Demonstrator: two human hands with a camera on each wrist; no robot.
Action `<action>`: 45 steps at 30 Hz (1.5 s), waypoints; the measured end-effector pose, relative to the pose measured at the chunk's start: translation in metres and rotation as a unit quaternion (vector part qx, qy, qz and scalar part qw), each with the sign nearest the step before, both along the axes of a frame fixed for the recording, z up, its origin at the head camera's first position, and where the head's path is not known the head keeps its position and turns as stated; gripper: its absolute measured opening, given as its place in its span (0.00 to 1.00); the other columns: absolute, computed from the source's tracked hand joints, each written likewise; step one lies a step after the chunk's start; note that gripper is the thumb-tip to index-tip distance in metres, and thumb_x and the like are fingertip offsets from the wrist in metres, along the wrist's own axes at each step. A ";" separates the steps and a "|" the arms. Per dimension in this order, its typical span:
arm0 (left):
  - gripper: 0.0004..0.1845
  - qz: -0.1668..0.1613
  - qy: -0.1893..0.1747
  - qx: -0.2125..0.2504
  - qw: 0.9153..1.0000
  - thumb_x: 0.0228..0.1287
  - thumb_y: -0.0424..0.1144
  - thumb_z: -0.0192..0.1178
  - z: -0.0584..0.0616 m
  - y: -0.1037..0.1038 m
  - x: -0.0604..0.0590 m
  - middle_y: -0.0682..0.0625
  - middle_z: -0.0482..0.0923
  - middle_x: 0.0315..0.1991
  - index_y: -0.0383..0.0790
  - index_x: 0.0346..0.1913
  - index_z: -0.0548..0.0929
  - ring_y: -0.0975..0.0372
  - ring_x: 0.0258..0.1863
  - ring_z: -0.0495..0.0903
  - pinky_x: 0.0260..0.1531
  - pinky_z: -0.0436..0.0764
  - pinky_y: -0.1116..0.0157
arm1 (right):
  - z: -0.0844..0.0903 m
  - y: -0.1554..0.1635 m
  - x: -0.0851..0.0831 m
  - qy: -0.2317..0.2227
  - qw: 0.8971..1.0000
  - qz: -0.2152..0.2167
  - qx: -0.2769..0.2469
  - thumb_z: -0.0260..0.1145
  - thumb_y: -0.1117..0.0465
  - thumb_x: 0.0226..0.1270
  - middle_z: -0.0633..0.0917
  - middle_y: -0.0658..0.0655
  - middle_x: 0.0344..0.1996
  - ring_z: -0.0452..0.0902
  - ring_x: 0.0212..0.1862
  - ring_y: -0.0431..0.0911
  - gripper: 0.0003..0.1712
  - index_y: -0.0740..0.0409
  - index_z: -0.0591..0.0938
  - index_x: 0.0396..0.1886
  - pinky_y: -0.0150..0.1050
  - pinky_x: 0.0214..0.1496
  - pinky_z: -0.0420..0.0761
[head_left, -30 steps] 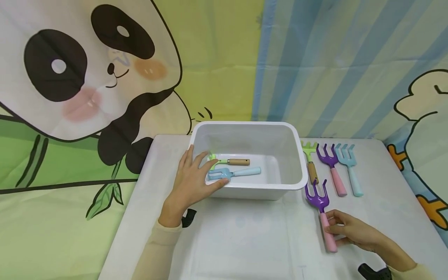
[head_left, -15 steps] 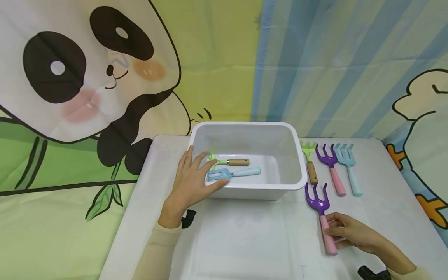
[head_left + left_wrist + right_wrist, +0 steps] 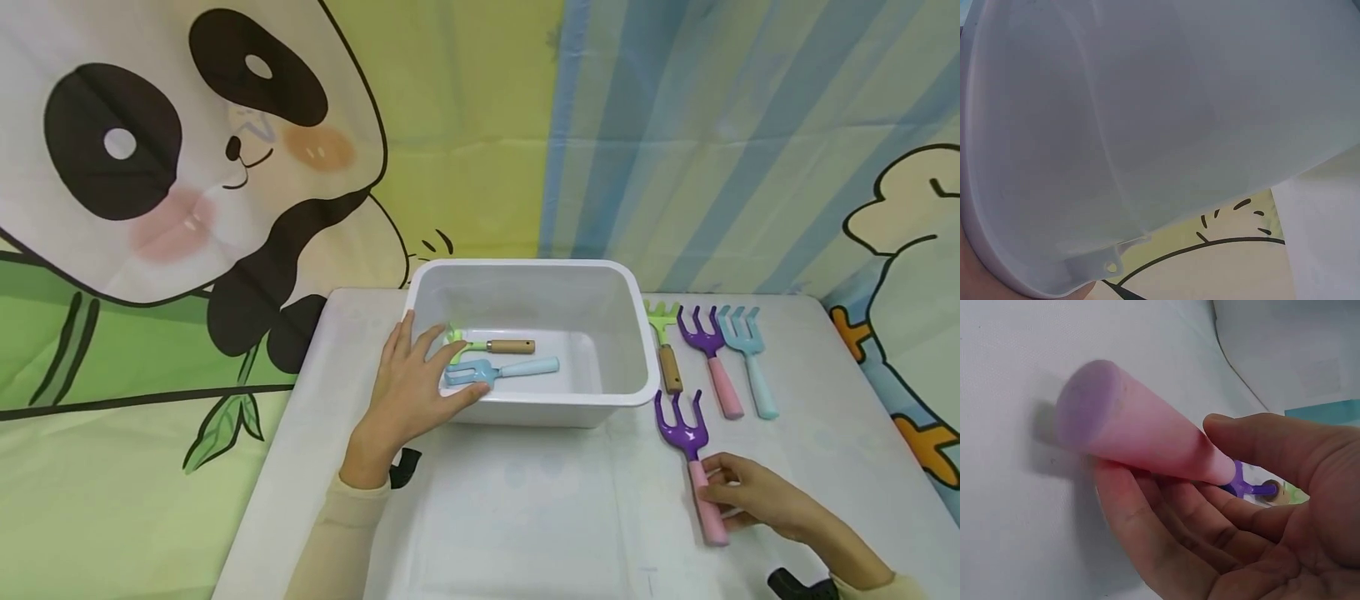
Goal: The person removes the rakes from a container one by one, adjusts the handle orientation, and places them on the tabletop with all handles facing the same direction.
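At the lower right, my right hand [image 3: 759,496] holds a toy-coloured garden hand fork by its pink handle [image 3: 1154,431], with thumb and fingers on either side. The hand fork's purple prongs [image 3: 682,429] point away from me, low over the table. My left hand [image 3: 408,392] rests with spread fingers across the front left corner of a white plastic tub [image 3: 547,412]. Inside that tub lie a light-blue hand fork [image 3: 517,369] and a green tool with a wooden handle [image 3: 512,347], its head partly behind my fingers. The left wrist view shows mostly the tub's outer wall [image 3: 1147,125].
Right of the tub lie a green rake with a wooden handle [image 3: 670,367], a purple rake with a pink handle [image 3: 723,387] and a light-blue rake [image 3: 760,383]. Behind the white table [image 3: 517,517] hangs a printed curtain [image 3: 465,125].
Over the last second the held hand fork has shifted slightly toward me, its prongs now just short of the wooden handle. My left hand stays on the tub.
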State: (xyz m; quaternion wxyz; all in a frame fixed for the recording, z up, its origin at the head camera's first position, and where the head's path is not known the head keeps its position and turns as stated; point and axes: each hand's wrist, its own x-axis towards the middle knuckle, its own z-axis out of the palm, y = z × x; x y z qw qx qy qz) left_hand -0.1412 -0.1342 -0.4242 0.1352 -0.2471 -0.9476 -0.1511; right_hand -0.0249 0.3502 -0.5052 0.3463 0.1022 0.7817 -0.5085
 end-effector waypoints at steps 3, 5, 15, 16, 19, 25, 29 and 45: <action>0.43 0.001 -0.002 0.002 1.000 0.58 0.79 0.48 0.000 0.000 0.001 0.43 0.71 0.67 0.50 0.62 0.82 0.35 0.75 0.46 0.72 0.45 0.42 | 0.007 -0.001 -0.004 0.008 1.000 0.010 0.026 0.67 0.60 0.70 0.78 0.60 0.39 0.80 0.39 0.52 0.29 0.77 0.69 0.59 0.50 0.41 0.86; 0.43 0.002 -0.005 0.002 1.000 0.58 0.79 0.48 0.001 -0.001 0.002 0.43 0.71 0.67 0.50 0.62 0.82 0.36 0.75 0.46 0.72 0.44 0.43 | 0.016 0.000 -0.009 0.023 0.998 0.019 0.048 0.66 0.61 0.71 0.80 0.60 0.40 0.81 0.40 0.53 0.27 0.77 0.70 0.59 0.50 0.41 0.86; 0.43 0.006 -0.005 -0.004 1.000 0.58 0.79 0.48 0.002 -0.002 0.002 0.42 0.71 0.66 0.50 0.62 0.82 0.36 0.75 0.46 0.72 0.44 0.42 | 0.103 0.007 -0.055 0.149 0.982 0.093 0.072 0.61 0.57 0.76 0.80 0.63 0.45 0.83 0.45 0.55 0.29 0.74 0.66 0.65 0.46 0.42 0.86; 0.43 0.005 -0.003 -0.004 1.000 0.58 0.79 0.47 0.002 -0.001 0.001 0.42 0.72 0.66 0.50 0.62 0.82 0.36 0.75 0.46 0.72 0.45 0.42 | 0.110 0.006 -0.059 0.161 0.980 0.100 0.066 0.60 0.58 0.77 0.80 0.63 0.44 0.83 0.45 0.55 0.28 0.74 0.66 0.65 0.45 0.42 0.86; 0.44 0.003 -0.002 -0.006 1.000 0.59 0.79 0.46 0.002 0.000 0.001 0.42 0.72 0.65 0.50 0.62 0.82 0.36 0.75 0.46 0.72 0.45 0.42 | 0.127 0.002 -0.070 0.191 0.973 0.115 0.055 0.59 0.60 0.78 0.80 0.63 0.45 0.84 0.43 0.53 0.26 0.73 0.66 0.66 0.44 0.41 0.86; 0.43 0.007 -0.011 -0.013 1.000 0.59 0.79 0.46 0.005 0.002 -0.001 0.42 0.72 0.66 0.51 0.62 0.82 0.37 0.76 0.44 0.72 0.43 0.44 | 0.148 -0.014 -0.091 0.230 0.962 0.133 0.055 0.60 0.59 0.77 0.79 0.63 0.45 0.86 0.41 0.48 0.25 0.71 0.69 0.65 0.42 0.40 0.86; 0.42 0.008 -0.019 -0.018 1.000 0.59 0.79 0.47 0.007 0.003 -0.002 0.43 0.71 0.67 0.51 0.62 0.82 0.38 0.76 0.43 0.73 0.42 0.44 | 0.162 -0.027 -0.102 0.236 0.959 0.145 0.064 0.62 0.57 0.76 0.79 0.62 0.46 0.86 0.41 0.49 0.26 0.67 0.69 0.64 0.42 0.40 0.86; 0.43 0.016 -0.030 -0.019 0.999 0.59 0.80 0.45 0.006 0.001 -0.001 0.44 0.71 0.67 0.52 0.63 0.81 0.38 0.76 0.42 0.73 0.42 0.44 | 0.215 -0.108 -0.167 0.235 0.930 0.283 0.019 0.61 0.59 0.77 0.80 0.61 0.47 0.82 0.49 0.52 0.20 0.60 0.73 0.62 0.44 0.52 0.83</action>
